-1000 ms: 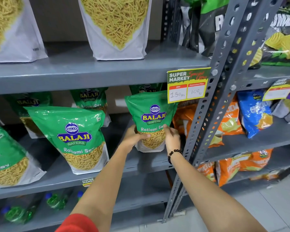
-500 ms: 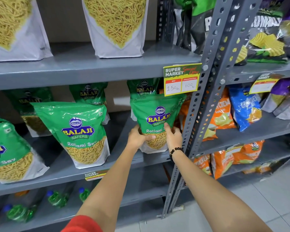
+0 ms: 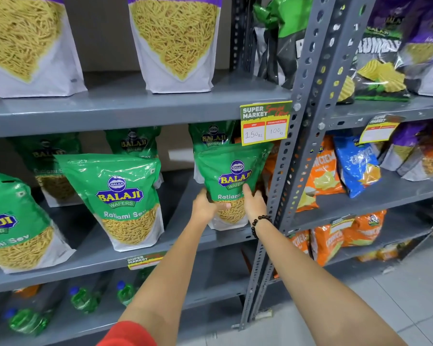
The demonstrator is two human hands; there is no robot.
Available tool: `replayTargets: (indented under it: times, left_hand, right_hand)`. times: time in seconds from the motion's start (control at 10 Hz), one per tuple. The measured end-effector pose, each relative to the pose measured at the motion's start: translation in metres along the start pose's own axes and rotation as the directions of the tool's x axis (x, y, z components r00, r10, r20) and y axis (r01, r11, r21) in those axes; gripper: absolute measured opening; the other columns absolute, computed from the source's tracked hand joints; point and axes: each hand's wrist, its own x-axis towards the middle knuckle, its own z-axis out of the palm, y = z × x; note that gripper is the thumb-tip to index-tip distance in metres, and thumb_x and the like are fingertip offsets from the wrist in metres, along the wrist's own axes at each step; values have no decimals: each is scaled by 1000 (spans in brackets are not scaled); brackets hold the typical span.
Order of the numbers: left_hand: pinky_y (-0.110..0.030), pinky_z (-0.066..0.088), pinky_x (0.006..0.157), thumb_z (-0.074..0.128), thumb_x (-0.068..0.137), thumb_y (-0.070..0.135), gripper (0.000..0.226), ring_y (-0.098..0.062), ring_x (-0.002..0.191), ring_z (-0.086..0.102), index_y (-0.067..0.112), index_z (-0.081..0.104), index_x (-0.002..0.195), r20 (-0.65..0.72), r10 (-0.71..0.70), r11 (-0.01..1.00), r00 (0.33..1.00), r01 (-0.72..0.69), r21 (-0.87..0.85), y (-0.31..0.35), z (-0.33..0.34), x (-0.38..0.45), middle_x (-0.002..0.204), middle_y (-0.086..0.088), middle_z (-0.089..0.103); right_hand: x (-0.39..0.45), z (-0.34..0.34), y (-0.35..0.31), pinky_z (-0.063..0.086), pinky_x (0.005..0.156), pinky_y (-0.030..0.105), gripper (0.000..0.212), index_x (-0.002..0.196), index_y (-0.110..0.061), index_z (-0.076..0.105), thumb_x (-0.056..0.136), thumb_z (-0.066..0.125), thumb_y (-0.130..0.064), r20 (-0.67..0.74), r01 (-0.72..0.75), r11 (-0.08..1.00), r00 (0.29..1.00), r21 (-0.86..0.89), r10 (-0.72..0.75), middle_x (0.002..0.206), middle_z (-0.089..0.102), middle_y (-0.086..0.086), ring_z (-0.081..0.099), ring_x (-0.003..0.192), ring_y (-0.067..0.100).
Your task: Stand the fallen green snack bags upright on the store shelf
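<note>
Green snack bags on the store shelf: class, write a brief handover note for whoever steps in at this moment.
Left hand and right hand: both grip the lower part of the rightmost green bag, upright at the front of the middle shelf.
Done: the middle green bag and left green bag stand, leaning slightly.
Left: release the held bag, check it stays up, straighten any leaners.

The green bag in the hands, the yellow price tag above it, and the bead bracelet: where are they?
green bag (image 3: 231, 168), head view, on the blue round logo.
yellow price tag (image 3: 264, 123), head view, at its middle between heading and prices.
bead bracelet (image 3: 256, 222), head view, on the beads at the right wrist.
</note>
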Motion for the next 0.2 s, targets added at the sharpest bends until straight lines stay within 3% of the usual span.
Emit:
replayTargets:
  times: [0.2]
  left_hand:
    - [-38, 34, 108, 77, 73, 24, 88, -28, 138, 36, 6, 27, 144, -127, 48, 999, 991, -45, 31, 2, -16, -25, 150, -14, 38]
  right_hand:
    - [-34, 12, 1, 24, 113, 35, 65, 146, -3, 16, 95, 41, -34, -112, 204, 975, 971, -83, -213, 154, 25, 17, 25, 142, 27]
